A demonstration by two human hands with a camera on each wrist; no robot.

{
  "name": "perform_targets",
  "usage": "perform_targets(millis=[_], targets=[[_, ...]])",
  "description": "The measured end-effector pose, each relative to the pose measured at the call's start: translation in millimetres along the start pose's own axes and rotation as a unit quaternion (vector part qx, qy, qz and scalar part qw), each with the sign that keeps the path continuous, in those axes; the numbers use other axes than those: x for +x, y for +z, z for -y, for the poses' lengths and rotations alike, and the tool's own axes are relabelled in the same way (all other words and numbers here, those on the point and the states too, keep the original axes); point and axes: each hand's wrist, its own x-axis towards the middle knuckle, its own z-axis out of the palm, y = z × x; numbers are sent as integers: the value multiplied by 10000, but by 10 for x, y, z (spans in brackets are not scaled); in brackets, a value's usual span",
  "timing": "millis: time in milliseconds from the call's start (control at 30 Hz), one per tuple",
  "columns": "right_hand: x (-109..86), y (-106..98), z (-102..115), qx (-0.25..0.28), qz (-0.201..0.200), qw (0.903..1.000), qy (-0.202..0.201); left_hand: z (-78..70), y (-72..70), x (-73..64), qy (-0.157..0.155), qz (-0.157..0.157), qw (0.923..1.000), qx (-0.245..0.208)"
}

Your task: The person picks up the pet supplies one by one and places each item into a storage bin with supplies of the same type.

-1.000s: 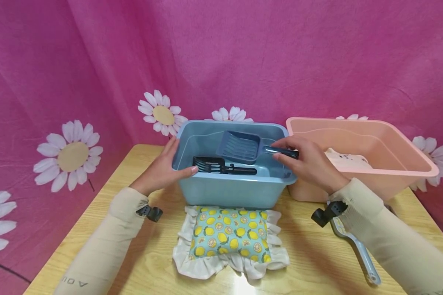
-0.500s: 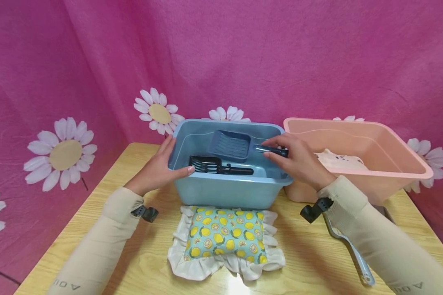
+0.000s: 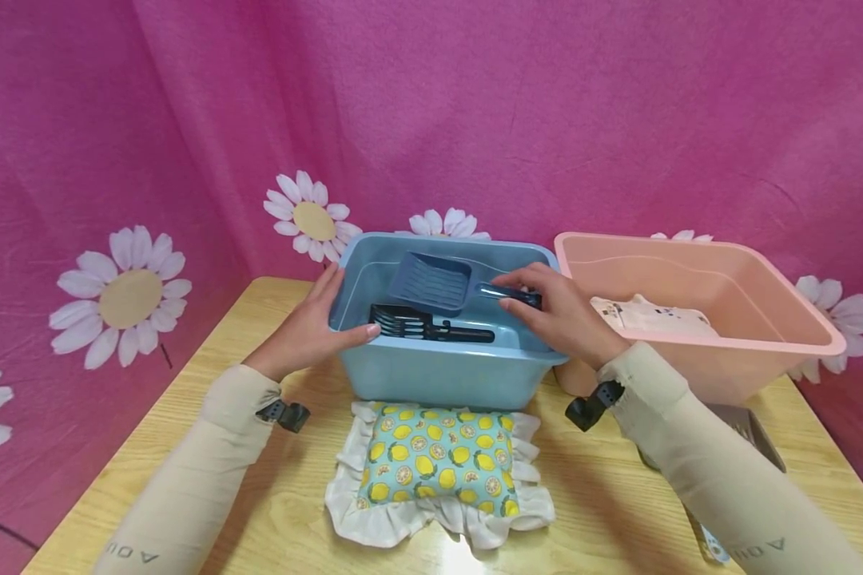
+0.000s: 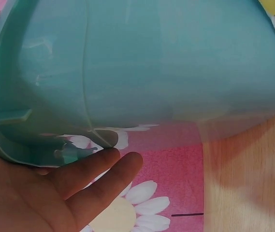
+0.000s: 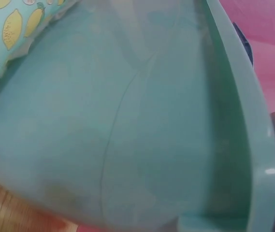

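Observation:
In the head view my right hand (image 3: 557,311) pinches the black end of a dark blue litter scoop's handle. The slotted pan of the litter scoop (image 3: 433,283) lies inside the blue plastic tub (image 3: 446,371), toward the back wall. A black slotted scoop (image 3: 431,326) lies in front of it. My left hand (image 3: 316,323) grips the tub's left front corner, its thumb over the front rim. In the left wrist view two fingers (image 4: 103,186) touch the outer wall. The tub's wall mostly hides my right hand in the right wrist view.
A pink tub (image 3: 755,367) stands to the right with a white cloth-like item (image 3: 654,317) inside. A lemon-print cushion (image 3: 439,463) with white frills lies in front. Under my right arm are a grey tray-like thing (image 3: 744,423) and a partly hidden utensil (image 3: 712,547).
My right hand has shifted left with the litter scoop, bringing the scoop's pan further left over the tub. My left hand stays on the corner. The grey thing beneath my right arm shows more.

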Motion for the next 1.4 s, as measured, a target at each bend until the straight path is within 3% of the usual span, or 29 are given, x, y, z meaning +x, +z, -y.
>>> perform_targets(millis=[533, 667, 933, 1400], targets=[[110, 185, -27, 86, 312, 9995, -21, 2, -2, -32, -46, 41, 10000, -56], [93, 184, -32, 18, 371, 9993, 53, -13, 11, -15, -44, 63, 10000, -16], [90, 178, -39, 72, 354, 9992, -162, -21, 11, -14, -54, 47, 10000, 46], [75, 173, -70, 50, 495, 9988, -36, -28, 2, -1, 25, 82, 10000, 13]])
